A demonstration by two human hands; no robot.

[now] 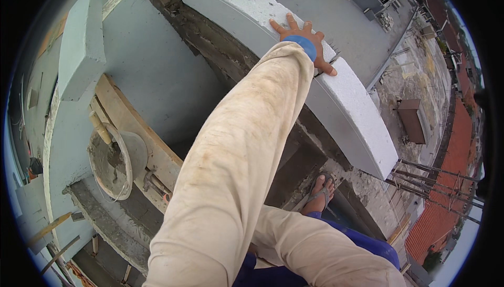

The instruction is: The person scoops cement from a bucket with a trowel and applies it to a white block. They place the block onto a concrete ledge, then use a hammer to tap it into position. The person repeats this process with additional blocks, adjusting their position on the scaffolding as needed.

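Fingers [290,22] of 1 left hand [313,44] span 2 white blocks [353,111].

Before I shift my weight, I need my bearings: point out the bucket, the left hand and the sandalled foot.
Bucket [138,153]: head view, on its outer wall.
Left hand [313,40]: head view, on its back.
Sandalled foot [316,203]: head view, on its upper side.

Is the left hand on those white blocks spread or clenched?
Spread: the left hand has its fingers fanned and thumb apart on the white blocks.
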